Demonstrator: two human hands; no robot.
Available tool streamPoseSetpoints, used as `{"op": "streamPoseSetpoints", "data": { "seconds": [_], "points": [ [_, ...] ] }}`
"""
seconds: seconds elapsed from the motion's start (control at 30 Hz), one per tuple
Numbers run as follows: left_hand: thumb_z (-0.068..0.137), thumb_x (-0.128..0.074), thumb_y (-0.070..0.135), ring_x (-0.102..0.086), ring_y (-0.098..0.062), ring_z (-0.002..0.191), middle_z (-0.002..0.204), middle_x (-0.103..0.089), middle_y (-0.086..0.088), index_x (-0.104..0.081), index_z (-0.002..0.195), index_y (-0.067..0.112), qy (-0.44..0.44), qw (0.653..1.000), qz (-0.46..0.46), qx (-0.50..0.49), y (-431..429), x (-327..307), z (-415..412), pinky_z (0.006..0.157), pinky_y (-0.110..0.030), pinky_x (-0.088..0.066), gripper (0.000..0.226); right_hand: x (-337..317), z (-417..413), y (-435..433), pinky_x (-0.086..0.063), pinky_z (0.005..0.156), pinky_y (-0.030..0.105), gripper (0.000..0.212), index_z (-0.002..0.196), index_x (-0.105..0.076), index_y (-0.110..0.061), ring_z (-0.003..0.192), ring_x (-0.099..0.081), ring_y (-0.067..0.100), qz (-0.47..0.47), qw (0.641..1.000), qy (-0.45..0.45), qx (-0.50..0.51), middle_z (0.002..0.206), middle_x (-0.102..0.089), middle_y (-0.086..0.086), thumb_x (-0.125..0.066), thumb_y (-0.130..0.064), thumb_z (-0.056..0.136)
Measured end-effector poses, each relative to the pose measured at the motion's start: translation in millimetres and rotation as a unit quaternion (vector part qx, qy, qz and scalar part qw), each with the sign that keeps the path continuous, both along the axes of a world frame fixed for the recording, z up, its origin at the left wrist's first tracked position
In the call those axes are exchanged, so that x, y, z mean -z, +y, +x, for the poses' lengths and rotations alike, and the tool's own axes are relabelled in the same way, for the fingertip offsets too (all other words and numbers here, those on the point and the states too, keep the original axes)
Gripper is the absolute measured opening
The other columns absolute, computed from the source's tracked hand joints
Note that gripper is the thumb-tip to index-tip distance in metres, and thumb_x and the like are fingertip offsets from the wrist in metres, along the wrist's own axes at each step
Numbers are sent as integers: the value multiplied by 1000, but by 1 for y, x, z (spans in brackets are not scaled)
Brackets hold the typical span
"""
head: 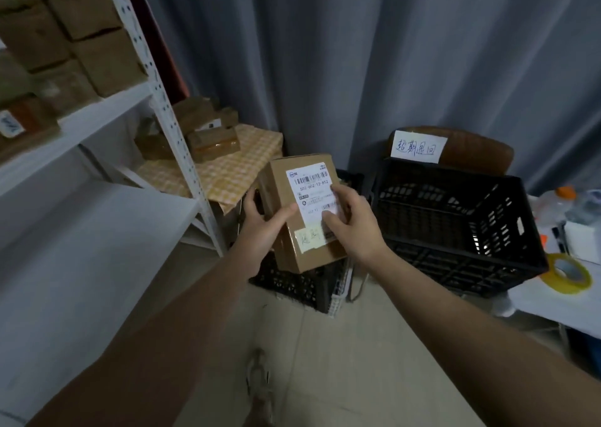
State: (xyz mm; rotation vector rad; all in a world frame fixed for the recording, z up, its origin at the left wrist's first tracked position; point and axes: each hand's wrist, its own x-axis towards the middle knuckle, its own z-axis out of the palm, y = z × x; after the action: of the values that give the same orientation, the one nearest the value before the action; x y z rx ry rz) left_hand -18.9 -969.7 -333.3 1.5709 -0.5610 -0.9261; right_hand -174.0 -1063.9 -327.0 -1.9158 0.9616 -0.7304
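A small brown cardboard parcel (286, 182) with a white barcode label and a yellowish handwritten sticky note is held up in front of me, over a low black crate. My left hand (260, 221) grips its left side, thumb across the top face. My right hand (353, 221) holds the right edge with the thumb pressing on the white label's lower part.
A large black plastic crate (455, 225) stands to the right, with a handwritten paper sign (418, 148) behind it. White metal shelving (97, 114) with brown parcels fills the left. More parcels sit on a checkered cloth (240, 163). A roll of yellow tape (567, 273) lies on a white table.
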Motion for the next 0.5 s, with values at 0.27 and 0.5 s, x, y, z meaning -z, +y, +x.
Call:
{"op": "streamPoseSetpoints", "data": {
  "seconds": [0.27,0.5],
  "points": [
    [89,-50,58,-54,-9,103,130,-49,10,-37,143,32,-52,996,49,53,-133,28,93,86,-32,-49,61,26,96,-102,-30,106,34,107,151,-12,-33,135,-23,25,124,988,93,2,145,-17,0,-73,-62,69],
    [92,-32,65,-52,-7,101,121,-54,9,-53,131,30,-60,971,172,157,-214,77,162,82,-25,-43,57,76,160,-164,-26,106,54,119,145,1,-41,135,-14,39,156,957,239,56,148,-9,12,-73,-70,57]
  ]
}}
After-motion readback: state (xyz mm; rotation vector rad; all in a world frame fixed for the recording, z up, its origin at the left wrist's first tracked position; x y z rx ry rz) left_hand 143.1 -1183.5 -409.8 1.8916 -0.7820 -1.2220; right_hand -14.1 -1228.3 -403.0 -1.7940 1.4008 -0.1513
